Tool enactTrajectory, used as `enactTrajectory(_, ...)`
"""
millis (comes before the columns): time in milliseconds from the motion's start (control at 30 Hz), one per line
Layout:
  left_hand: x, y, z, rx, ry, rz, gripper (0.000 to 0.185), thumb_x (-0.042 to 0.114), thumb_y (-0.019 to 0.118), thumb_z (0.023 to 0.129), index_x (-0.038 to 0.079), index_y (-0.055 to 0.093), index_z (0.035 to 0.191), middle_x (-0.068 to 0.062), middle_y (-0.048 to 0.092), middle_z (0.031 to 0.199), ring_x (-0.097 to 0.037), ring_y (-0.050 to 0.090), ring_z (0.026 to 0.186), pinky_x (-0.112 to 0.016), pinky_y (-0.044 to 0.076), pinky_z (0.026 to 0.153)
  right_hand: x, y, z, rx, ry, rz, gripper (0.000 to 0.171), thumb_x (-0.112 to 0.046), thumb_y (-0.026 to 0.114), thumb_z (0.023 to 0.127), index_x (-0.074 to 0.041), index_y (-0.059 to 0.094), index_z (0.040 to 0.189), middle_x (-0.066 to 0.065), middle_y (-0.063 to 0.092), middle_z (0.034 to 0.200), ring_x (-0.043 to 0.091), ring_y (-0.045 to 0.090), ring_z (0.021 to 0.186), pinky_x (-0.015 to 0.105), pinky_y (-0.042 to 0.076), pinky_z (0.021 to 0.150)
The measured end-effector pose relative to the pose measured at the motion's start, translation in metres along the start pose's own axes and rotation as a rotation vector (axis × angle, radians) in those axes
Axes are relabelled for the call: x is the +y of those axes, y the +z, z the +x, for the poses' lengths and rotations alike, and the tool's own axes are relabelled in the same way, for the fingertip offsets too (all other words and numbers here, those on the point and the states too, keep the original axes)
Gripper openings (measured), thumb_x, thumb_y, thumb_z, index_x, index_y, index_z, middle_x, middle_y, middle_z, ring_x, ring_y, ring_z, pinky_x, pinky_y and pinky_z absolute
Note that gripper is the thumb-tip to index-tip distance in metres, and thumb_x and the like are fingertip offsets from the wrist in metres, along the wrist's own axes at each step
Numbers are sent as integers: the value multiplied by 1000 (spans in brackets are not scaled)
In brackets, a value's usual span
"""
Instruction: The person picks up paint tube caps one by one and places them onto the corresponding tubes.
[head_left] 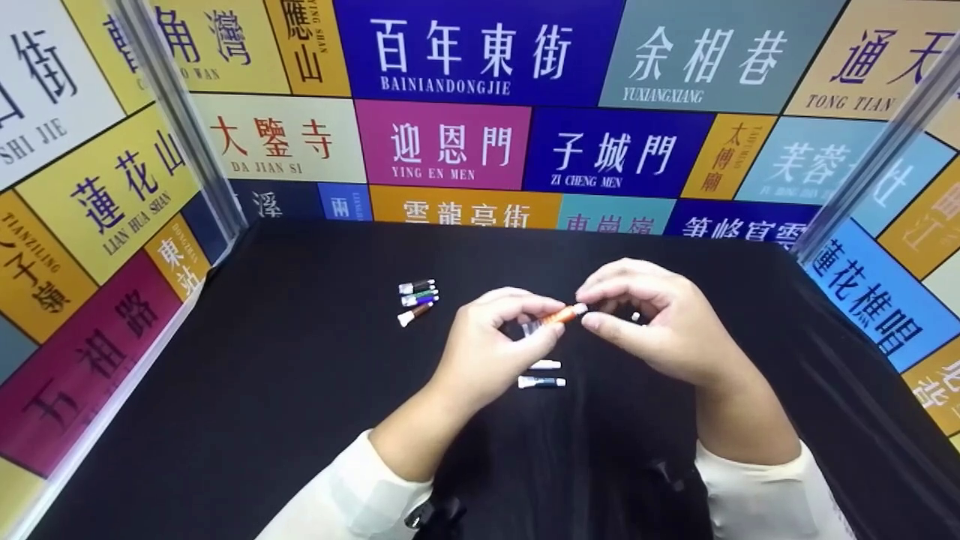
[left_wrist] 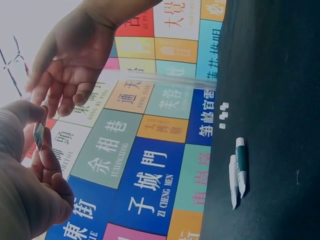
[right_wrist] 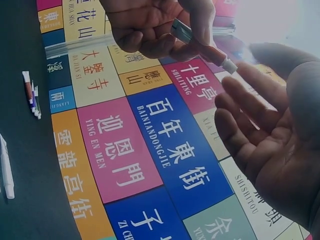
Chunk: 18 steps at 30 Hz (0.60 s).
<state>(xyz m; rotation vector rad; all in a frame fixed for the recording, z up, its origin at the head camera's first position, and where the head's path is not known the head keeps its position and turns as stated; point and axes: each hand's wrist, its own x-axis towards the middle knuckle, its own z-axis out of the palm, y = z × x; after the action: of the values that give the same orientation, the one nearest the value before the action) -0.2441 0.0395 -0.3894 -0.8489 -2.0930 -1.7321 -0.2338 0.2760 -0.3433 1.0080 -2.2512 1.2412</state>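
Note:
My left hand (head_left: 491,337) pinches a small orange paint tube (head_left: 561,315) between thumb and fingers. Its white cap (right_wrist: 229,66) points toward my right hand (head_left: 667,330). The right fingers are spread, with a fingertip (right_wrist: 240,70) right at the cap and the thumb standing apart from it. The tube's clear flat end shows past the left fingers in the right wrist view. Below the left hand lie a white tube (left_wrist: 233,182) and a dark green tube (left_wrist: 241,165), side by side on the black cloth.
Several tubes lie grouped farther back on the left, among them a brown one (head_left: 417,313) and a black one (head_left: 416,286). Small white pieces (left_wrist: 223,115) lie on the cloth by the right hand. Panels printed with street names (head_left: 465,52) and clear posts (head_left: 187,120) enclose the table.

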Motion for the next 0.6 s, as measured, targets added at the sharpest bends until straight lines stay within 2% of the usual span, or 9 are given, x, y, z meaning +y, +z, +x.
enactTrajectory(167, 1, -1, 0, -4, -14, 0, 16, 23, 84, 93, 24, 86, 108, 11, 80, 102, -8, 69, 86, -29, 61, 75, 0, 2, 0, -3, -40, -32, 27, 4, 86, 84, -13, 83, 105, 4, 75, 102, 13, 67, 87, 20, 50, 61)
enactTrajectory(400, 2, 0, 0, -13, -19, 6, 16, 20, 84, 92, 23, 86, 108, 10, 80, 103, -11, 69, 87, -29, 60, 75, 0, 2, 0, -11, 8, -95, 23, -3, 85, 88, -18, 84, 104, -1, 77, 98, 8, 66, 80, 20, 50, 60)
enactTrajectory(600, 2, 0, -1, -19, -23, 3, 16, 22, 84, 92, 22, 86, 108, 10, 80, 103, -13, 70, 88, -29, 60, 75, 0, 2, 1, -13, 71, -108, 16, -7, 83, 92, -20, 85, 101, -5, 80, 94, 6, 68, 80, 17, 54, 67)
